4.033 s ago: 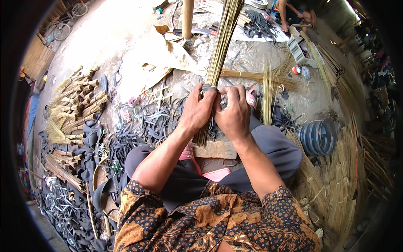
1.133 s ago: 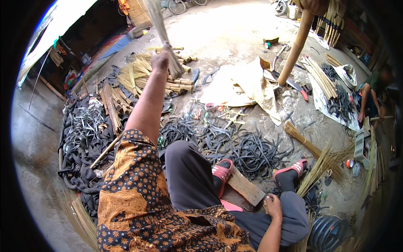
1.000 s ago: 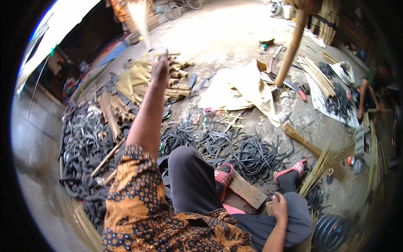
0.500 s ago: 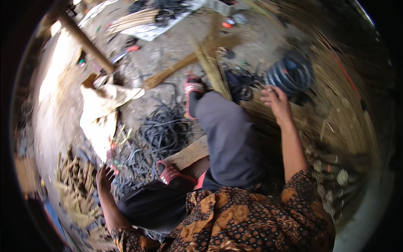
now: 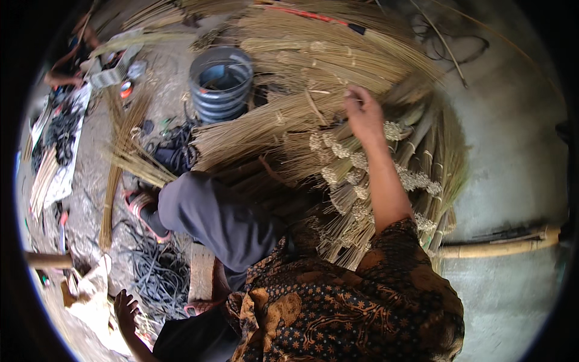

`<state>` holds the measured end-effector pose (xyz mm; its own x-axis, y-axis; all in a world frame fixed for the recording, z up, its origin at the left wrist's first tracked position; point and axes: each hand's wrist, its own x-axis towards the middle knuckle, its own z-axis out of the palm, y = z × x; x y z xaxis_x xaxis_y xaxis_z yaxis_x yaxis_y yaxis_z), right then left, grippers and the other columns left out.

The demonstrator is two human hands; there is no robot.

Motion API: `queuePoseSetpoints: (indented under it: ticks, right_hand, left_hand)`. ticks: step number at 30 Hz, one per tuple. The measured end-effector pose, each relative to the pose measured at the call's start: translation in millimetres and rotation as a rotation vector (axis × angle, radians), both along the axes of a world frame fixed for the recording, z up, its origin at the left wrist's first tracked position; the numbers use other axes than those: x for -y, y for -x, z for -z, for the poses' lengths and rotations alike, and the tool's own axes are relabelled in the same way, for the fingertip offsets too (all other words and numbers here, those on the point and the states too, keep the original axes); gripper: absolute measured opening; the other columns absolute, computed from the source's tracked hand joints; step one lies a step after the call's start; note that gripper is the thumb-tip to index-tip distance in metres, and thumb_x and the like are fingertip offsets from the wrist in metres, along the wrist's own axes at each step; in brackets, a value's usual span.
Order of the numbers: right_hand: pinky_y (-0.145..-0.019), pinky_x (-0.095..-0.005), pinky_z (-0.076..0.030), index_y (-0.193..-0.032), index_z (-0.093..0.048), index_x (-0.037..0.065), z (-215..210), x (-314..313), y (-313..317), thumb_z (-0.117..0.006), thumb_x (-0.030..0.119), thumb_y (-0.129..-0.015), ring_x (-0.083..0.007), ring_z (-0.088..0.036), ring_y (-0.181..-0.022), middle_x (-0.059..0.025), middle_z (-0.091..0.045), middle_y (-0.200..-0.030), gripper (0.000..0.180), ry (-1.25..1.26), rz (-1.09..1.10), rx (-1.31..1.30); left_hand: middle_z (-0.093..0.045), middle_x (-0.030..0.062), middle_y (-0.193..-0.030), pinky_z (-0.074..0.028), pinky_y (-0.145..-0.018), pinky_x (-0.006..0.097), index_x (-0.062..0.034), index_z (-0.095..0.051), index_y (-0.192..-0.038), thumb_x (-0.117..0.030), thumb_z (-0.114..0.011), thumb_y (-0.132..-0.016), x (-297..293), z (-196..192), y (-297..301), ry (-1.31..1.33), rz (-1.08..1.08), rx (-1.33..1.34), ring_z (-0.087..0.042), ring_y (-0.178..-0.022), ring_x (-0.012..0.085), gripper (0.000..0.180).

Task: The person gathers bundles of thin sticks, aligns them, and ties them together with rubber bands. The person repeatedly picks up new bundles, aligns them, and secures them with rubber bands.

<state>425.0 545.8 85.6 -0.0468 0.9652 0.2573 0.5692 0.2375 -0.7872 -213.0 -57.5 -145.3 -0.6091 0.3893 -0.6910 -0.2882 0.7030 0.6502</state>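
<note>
Bundles (image 5: 259,130): lay heaped to the right of the bucket (image 5: 220,110). Held the right hand (image 5: 365,116) over them with fingers bent, could not tell whether grasping any; held the left hand (image 5: 126,312) unclenched, with fingers spread, near the strips (image 5: 158,279).

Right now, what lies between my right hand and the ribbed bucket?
In the head view, bundles of thin straw-coloured stalks lie between your right hand and the ribbed bucket.
</note>
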Motion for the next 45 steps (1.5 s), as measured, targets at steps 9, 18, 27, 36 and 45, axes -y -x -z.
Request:
queuePoseSetpoints:
  ticks: [9,18,27,36,45]
  right_hand:
    - [-0.097,-0.0437,-0.054,-0.132,-0.067,0.0,-14.0,-6.3,-235.1,-0.065,0.046,-0.097,-0.0411,-0.069,-0.115,-0.0264,-0.072,-0.123,0.058,-0.003,0.99,0.474]
    - [-0.108,-0.0471,-0.05,-0.142,-0.06,0.0,42.5,-49.2,-281.5,-0.064,0.054,-0.095,-0.0374,-0.06,-0.131,-0.0225,-0.061,-0.145,0.072,0.572,0.636,0.733]
    - [-0.073,-0.0461,-0.065,-0.139,-0.047,0.0,-11.7,47.9,-185.3,-0.056,0.018,-0.101,-0.0256,-0.068,-0.078,-0.0152,-0.06,-0.088,0.042,0.279,0.428,-1.285]
    - [-0.066,-0.0355,-0.06,-0.112,-0.061,0.007,-10.7,77.6,-17.3,-0.071,0.011,-0.086,-0.0178,-0.062,-0.069,-0.0056,-0.065,-0.092,0.028,0.147,0.143,-1.256]
    - [-0.056,-0.0329,-0.058,-0.11,-0.059,0.003,27.6,172.1,184.9,-0.074,0.011,-0.086,-0.0127,-0.065,-0.063,-0.0059,-0.068,-0.078,0.03,0.347,-1.15,-0.821]
  left_hand:
    - [-0.063,0.0094,-0.123,-0.051,-0.071,0.035,-0.0172,-0.05,-0.149,-0.059,-0.064,-0.097,-32.9,5.5,15.8,0.03,0.114,0.069,-0.064,-0.094,0.0223,0.068]
    - [-0.056,0.0171,-0.147,-0.056,-0.1,0.044,-0.0122,-0.044,-0.156,-0.035,-0.054,-0.109,16.4,9.4,23.6,-0.028,0.001,0.293,-0.062,-0.127,0.0347,0.053]
    - [-0.057,0.0167,-0.13,-0.054,-0.079,0.04,-0.0098,-0.045,-0.149,-0.036,-0.057,-0.107,-4.2,-3.2,9.1,0.08,-0.012,0.144,-0.062,-0.104,0.0303,0.051]
    - [-0.065,0.0069,-0.105,-0.049,-0.057,0.027,-0.0078,-0.056,-0.139,-0.05,-0.059,-0.105,-92.9,-69.8,-26.6,-0.055,0.148,-0.162,-0.065,-0.074,0.016,0.054]
    - [-0.054,0.0209,-0.149,-0.048,-0.11,0.047,-0.0037,-0.037,-0.159,-0.066,-0.061,-0.098,-264.2,-253.9,-204.3,-0.919,0.431,-0.274,-0.058,-0.132,0.031,0.091]
